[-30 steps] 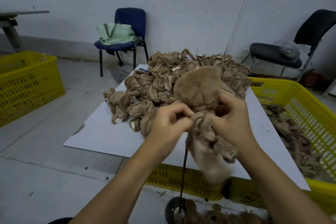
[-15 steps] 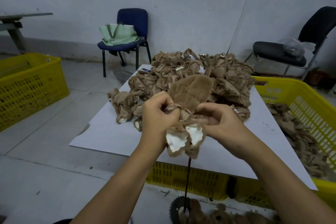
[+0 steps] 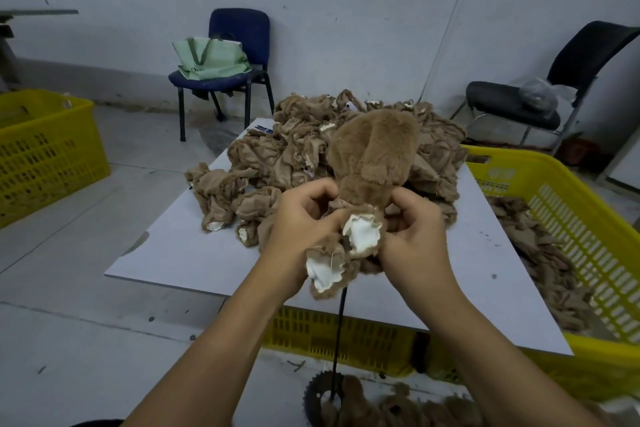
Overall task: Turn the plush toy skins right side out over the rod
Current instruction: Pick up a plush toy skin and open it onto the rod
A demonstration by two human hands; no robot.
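Observation:
A brown plush skin (image 3: pixel 375 149) stands on the thin black rod (image 3: pixel 338 340), its furry upper part right side out and two white-soled feet (image 3: pixel 362 230) hanging below. My left hand (image 3: pixel 304 222) grips the skin's lower left edge. My right hand (image 3: pixel 414 236) grips its lower right edge. The rod rises from a toothed round base (image 3: pixel 317 392) on the floor; its top is hidden inside the skin. A heap of inside-out brown skins (image 3: pixel 294 156) lies on the white board (image 3: pixel 180 253) behind.
Yellow crates: one at the right (image 3: pixel 571 218) holding brown skins, one under the board, one at far left (image 3: pixel 45 149). Finished furry skins (image 3: pixel 398 409) lie on the floor by the rod base. A blue chair with a green bag (image 3: pixel 207 59) and a black chair (image 3: pixel 519 104) stand by the wall.
The furry part of the skin has grown taller above my hands, and the white-soled feet have come out below. Both hands moved slightly down along the skin.

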